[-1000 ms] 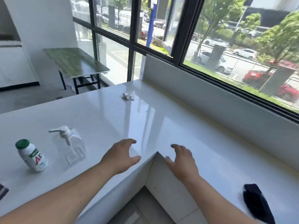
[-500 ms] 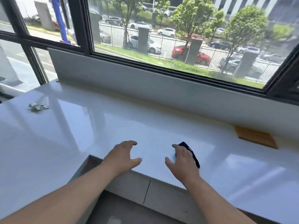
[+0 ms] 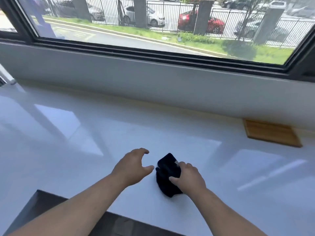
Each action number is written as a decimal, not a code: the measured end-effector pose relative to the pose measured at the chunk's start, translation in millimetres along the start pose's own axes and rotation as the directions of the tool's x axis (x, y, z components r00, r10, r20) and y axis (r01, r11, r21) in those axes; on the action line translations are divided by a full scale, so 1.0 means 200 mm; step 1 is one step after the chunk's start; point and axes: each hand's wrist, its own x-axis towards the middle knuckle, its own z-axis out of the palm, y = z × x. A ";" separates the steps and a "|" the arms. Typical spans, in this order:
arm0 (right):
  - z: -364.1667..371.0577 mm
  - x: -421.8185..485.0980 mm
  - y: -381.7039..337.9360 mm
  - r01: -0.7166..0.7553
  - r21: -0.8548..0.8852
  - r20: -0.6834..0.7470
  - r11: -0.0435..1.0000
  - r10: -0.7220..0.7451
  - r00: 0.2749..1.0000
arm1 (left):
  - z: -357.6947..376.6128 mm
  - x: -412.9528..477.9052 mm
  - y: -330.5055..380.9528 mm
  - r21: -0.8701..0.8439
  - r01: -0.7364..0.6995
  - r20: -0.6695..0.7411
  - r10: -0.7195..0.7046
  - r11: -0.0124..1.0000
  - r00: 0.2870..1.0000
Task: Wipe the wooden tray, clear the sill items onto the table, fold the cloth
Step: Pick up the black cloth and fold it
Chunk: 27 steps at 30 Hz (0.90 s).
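Observation:
A dark navy cloth (image 3: 166,174) lies bunched on the white sill (image 3: 85,133), near its front edge. My right hand (image 3: 189,178) rests on the cloth's right side, thumb and fingers closing around it. My left hand (image 3: 132,165) hovers just left of the cloth with fingers spread, holding nothing. A flat wooden tray (image 3: 271,133) lies at the right, against the low wall under the window.
The glossy white sill runs wide to the left and right. A grey low wall (image 3: 153,79) and a black-framed window rise behind it. A dark floor gap (image 3: 42,210) shows below the sill's front edge at bottom left.
My view has swung right along the sill, so the bottles and crumpled paper have left the frame. My right hand has come down onto the dark cloth and begun gripping it.

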 end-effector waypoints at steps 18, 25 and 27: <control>-0.47 0.33 -0.19 -0.158 0.953 0.168 0.258 -0.015 0.986 | -0.05 0.58 0.18 -0.228 0.001 0.156 0.036 0.974 0.987; -0.84 0.21 -0.41 0.023 0.996 -0.020 0.084 -0.040 0.999 | -0.42 0.70 0.32 -0.524 -0.066 0.281 0.245 0.849 0.928; -0.90 0.19 -0.44 0.074 0.995 -0.073 0.074 -0.015 0.997 | -0.48 0.72 0.36 -0.543 -0.096 0.238 0.262 0.834 0.935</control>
